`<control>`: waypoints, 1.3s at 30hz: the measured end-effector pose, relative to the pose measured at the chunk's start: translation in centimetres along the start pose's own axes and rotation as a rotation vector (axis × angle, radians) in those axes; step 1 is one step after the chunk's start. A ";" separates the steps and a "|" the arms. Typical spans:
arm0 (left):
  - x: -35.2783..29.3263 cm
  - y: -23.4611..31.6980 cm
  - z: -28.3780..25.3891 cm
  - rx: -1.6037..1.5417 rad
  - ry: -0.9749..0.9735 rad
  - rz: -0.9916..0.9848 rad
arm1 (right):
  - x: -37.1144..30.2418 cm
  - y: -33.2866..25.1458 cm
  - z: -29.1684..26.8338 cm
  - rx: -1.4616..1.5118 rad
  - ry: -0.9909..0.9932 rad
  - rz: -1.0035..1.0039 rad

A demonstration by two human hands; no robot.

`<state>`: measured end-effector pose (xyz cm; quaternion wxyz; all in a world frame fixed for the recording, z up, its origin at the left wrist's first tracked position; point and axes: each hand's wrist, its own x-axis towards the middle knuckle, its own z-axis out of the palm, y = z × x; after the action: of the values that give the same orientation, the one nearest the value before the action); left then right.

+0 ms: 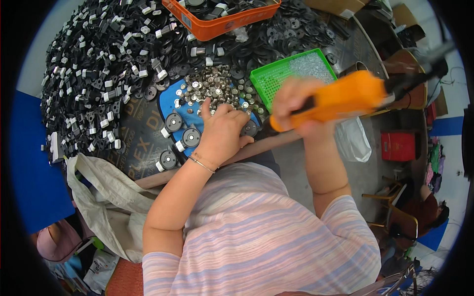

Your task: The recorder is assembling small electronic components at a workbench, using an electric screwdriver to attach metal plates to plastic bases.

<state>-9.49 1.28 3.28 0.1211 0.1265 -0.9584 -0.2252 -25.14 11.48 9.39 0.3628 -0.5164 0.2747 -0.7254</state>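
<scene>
My left hand [223, 132] is palm down over a blue mat [168, 101], its fingertips at a heap of small shiny round metal parts [210, 85]. Its thumb and forefinger lie on either side of a black wheel [250, 129], seemingly gripping it. My right hand [292, 101], smeared by motion, is wrapped round an orange gun-shaped power tool [350, 97]. The tool's front end points left, near that wheel; its tip is too blurred to make out. Left of my left hand lie several black wheels with white tabs, among them one wheel [191, 137].
A large heap of black-and-white parts [106, 64] covers the table's left and back. An orange bin [222, 27] stands at the back. A green basket [276, 74] with small clear pieces sits beyond my right hand. A pale cloth sack [106, 197] hangs at the near left edge.
</scene>
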 end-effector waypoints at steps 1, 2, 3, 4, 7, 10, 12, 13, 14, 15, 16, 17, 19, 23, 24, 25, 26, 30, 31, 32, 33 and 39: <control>0.0 -0.1 0.0 0.024 0.005 0.010 | 0.0 -1.0 -0.6 0.016 0.041 -0.028; -0.1 0.2 -0.1 0.024 0.006 0.013 | 0.0 -1.9 -1.1 0.033 0.081 -0.055; -0.1 0.6 -0.1 0.052 0.072 -0.020 | -0.1 -2.2 -1.6 -0.019 0.180 -0.110; -0.1 1.0 -0.1 0.079 0.138 -0.053 | -0.5 -2.1 -2.1 -0.091 0.297 -0.121; 0.0 1.9 0.2 0.178 0.210 -0.066 | -2.1 -0.9 -3.7 -0.241 0.466 -0.102; -0.4 2.3 0.5 0.256 0.175 -0.094 | -3.1 0.7 -4.2 -0.378 0.524 -0.136; -0.6 2.5 0.0 0.201 0.147 -0.106 | -3.2 0.7 -4.3 -0.385 0.516 -0.146; -0.8 2.4 -0.2 0.202 0.145 -0.105 | -3.3 0.6 -4.2 -0.393 0.506 -0.159; -0.9 2.3 -0.5 0.153 0.142 -0.100 | -3.4 0.5 -4.1 -0.391 0.508 -0.159; -0.9 2.1 -0.6 0.104 0.139 -0.097 | -3.3 0.4 -4.1 -0.382 0.505 -0.153; -1.0 1.8 -0.7 0.106 0.137 -0.098 | -3.3 0.4 -4.1 -0.373 0.501 -0.146; -1.0 1.6 -0.6 0.102 0.091 -0.105 | -3.3 0.5 -4.1 -0.371 0.502 -0.145; -0.9 1.3 -0.6 0.100 0.044 -0.114 | -3.4 0.6 -4.1 -0.351 0.507 -0.143; -0.9 1.1 -0.9 0.074 0.015 -0.115 | -3.4 0.6 -4.1 -0.370 0.512 -0.129; -0.8 1.0 -0.9 0.062 0.028 -0.107 | -3.4 0.6 -4.1 -0.367 0.515 -0.128; -0.8 1.0 -1.0 0.062 0.027 -0.108 | -3.3 0.6 -4.1 -0.363 0.517 -0.127; -0.7 1.0 -1.1 0.050 0.009 -0.110 | -3.4 0.6 -4.0 -0.363 0.517 -0.126; -0.6 0.9 -1.0 0.053 -0.045 -0.116 | -3.4 0.4 -4.0 -0.365 0.520 -0.142; -0.6 0.9 -1.0 0.053 -0.045 -0.118 | -3.3 0.4 -4.0 -0.375 0.504 -0.151; -0.7 0.8 -0.9 0.056 -0.050 -0.125 | -3.3 0.5 -4.0 -0.373 0.502 -0.149; -0.7 0.8 -0.9 0.056 -0.056 -0.131 | -3.3 0.5 -3.9 -0.357 0.515 -0.131; -0.8 0.6 -0.8 0.044 -0.049 -0.133 | -3.0 0.2 -4.1 -0.293 0.476 -0.081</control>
<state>-8.63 1.73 4.17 0.0794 0.1869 -0.9553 -0.2146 -28.39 13.88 6.32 0.1803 -0.3893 0.4333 -0.7926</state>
